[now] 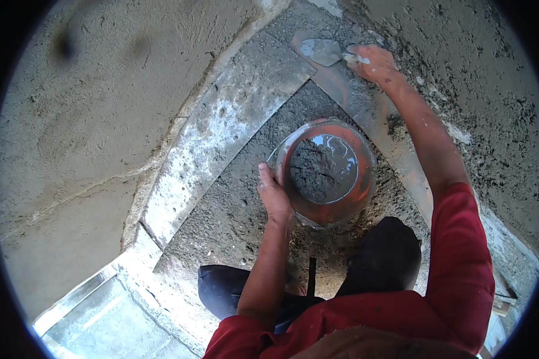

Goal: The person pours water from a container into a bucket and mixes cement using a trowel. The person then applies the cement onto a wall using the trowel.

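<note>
A trowel (322,52) is gripped in my right hand (374,63), its wet, grey-smeared blade pointing left over the boards at the far corner. Whether the blade presses on the surface I cannot tell. My left hand (273,194) holds the left side of an orange-red bucket (364,164), its thumb up along the outside and its other fingers partly hidden. Inside the bucket is grey mortar (320,170), lumpy on the left and watery on the right. The bucket stands upright on the rough ground in front of my knees.
Two boards, a left one (221,119) and a right one (395,143), meet in a corner beyond the bucket. Rough plastered walls (102,107) rise on both sides. My dark-clad knees (383,254) are close to the bucket. Pale tiles (111,323) lie at lower left.
</note>
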`<action>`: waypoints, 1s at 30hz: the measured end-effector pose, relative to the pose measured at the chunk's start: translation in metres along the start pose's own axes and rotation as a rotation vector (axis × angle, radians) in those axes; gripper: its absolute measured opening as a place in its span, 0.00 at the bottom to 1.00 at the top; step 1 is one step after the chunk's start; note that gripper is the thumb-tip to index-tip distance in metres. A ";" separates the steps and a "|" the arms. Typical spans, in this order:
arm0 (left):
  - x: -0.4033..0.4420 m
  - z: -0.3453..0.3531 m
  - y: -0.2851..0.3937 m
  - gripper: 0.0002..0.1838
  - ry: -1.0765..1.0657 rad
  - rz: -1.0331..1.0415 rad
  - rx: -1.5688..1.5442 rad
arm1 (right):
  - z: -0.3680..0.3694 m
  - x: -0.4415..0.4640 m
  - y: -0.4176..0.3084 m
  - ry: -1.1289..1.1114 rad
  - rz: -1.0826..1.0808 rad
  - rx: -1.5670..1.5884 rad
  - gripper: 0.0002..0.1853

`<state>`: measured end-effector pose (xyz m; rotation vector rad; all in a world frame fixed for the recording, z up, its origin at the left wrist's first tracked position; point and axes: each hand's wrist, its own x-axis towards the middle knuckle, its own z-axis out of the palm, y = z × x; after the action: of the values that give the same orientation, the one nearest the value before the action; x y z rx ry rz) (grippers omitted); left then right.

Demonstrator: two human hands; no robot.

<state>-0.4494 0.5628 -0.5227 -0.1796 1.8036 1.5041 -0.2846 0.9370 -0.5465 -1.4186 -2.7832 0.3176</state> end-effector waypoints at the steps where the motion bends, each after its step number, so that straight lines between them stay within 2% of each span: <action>1: 0.001 -0.001 -0.002 0.38 -0.018 0.000 0.005 | 0.022 0.016 -0.009 0.064 -0.019 0.045 0.26; 2: 0.004 -0.003 -0.006 0.38 -0.009 0.023 0.017 | 0.037 0.033 -0.017 0.129 -0.037 0.091 0.25; 5: 0.010 -0.011 -0.012 0.38 0.017 0.058 0.049 | 0.047 0.078 -0.047 0.019 0.055 0.195 0.26; 11: -0.003 -0.005 -0.004 0.36 -0.035 -0.018 -0.013 | 0.086 0.101 -0.071 0.192 0.168 0.243 0.27; 14: 0.008 -0.010 -0.011 0.38 -0.006 0.000 0.028 | 0.084 0.094 -0.060 -0.033 0.331 0.824 0.23; 16: 0.009 -0.011 -0.010 0.39 -0.002 -0.005 0.031 | 0.071 0.073 -0.064 -0.007 0.577 1.386 0.20; 17: 0.009 -0.008 -0.009 0.36 0.018 0.005 0.008 | 0.061 0.054 -0.065 0.050 0.731 1.705 0.19; 18: 0.001 0.002 0.000 0.34 0.036 0.011 -0.009 | 0.043 0.030 -0.065 0.039 0.694 1.741 0.17; 21: -0.005 0.002 0.003 0.36 -0.012 -0.016 -0.007 | 0.006 -0.036 -0.056 -0.231 0.462 1.511 0.18; 23: -0.004 -0.001 0.004 0.40 -0.055 -0.042 0.000 | -0.010 -0.076 -0.041 -0.296 0.316 1.025 0.25; 26: -0.002 -0.003 0.002 0.41 -0.075 -0.056 0.006 | 0.022 -0.133 0.001 -0.054 0.020 0.407 0.28; 29: 0.000 -0.004 0.002 0.41 -0.063 -0.045 0.018 | 0.016 -0.151 0.021 -0.231 0.073 0.249 0.29; 30: -0.002 -0.001 0.005 0.41 -0.057 -0.051 0.008 | 0.016 -0.138 0.023 -0.208 0.126 0.214 0.29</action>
<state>-0.4513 0.5632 -0.5176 -0.1757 1.7468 1.4514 -0.1862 0.8364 -0.5540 -1.5922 -2.7111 0.7815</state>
